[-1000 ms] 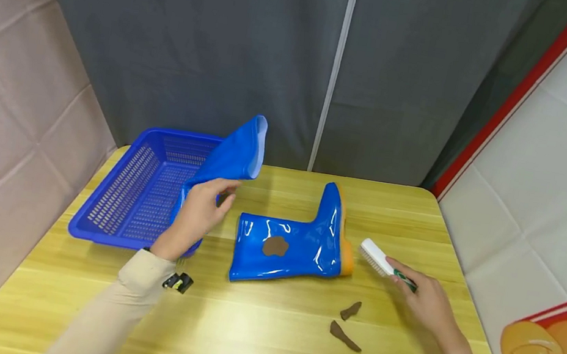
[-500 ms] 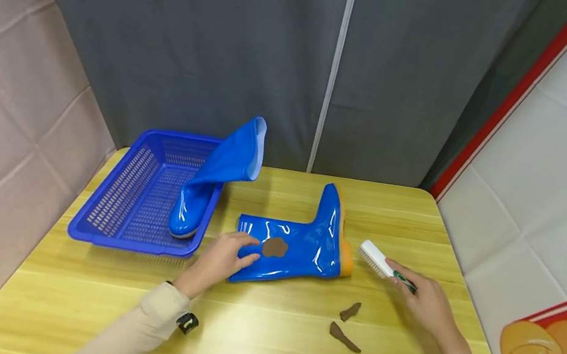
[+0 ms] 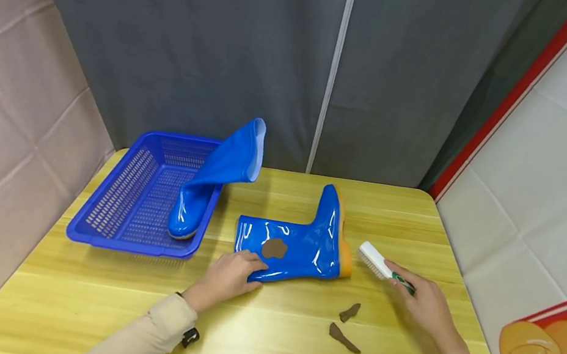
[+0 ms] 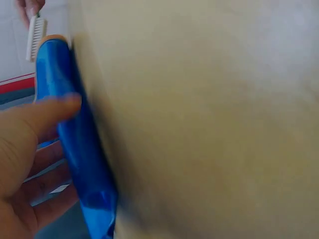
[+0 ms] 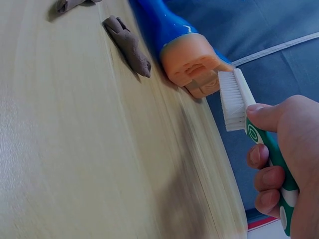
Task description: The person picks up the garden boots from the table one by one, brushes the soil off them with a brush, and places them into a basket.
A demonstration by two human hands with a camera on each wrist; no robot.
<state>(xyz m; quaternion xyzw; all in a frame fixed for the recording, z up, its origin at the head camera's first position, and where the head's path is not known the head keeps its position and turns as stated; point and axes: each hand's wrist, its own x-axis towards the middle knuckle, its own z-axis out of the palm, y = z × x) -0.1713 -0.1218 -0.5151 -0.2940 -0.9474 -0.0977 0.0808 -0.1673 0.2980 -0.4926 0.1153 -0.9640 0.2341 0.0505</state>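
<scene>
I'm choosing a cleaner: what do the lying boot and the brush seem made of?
The boot: probably glossy rubber or PVC, given its sharp highlights; its duller orange sole looks like moulded rubber.
The brush: likely smooth, hard plastic, judging by its moulded green-and-white form; its fine, even bristles may be nylon.

- Head view bright and even; light falls on you from above.
- Pale glare on the wooden tabletop (image 3: 269, 339) in front of you; hard white highlights along the rubber boot (image 3: 302, 251).
- Soft shadows under the basket (image 3: 130, 246) and your right hand (image 3: 426, 308).
- Wide-lens stretch: side walls splay at your frame edges.
- Left wrist: dull, hazy; tabletop smeared, your thumb (image 4: 55, 110) soft.
- Right wrist: crisper; your brush (image 5: 253, 133) bristles resolve.
</scene>
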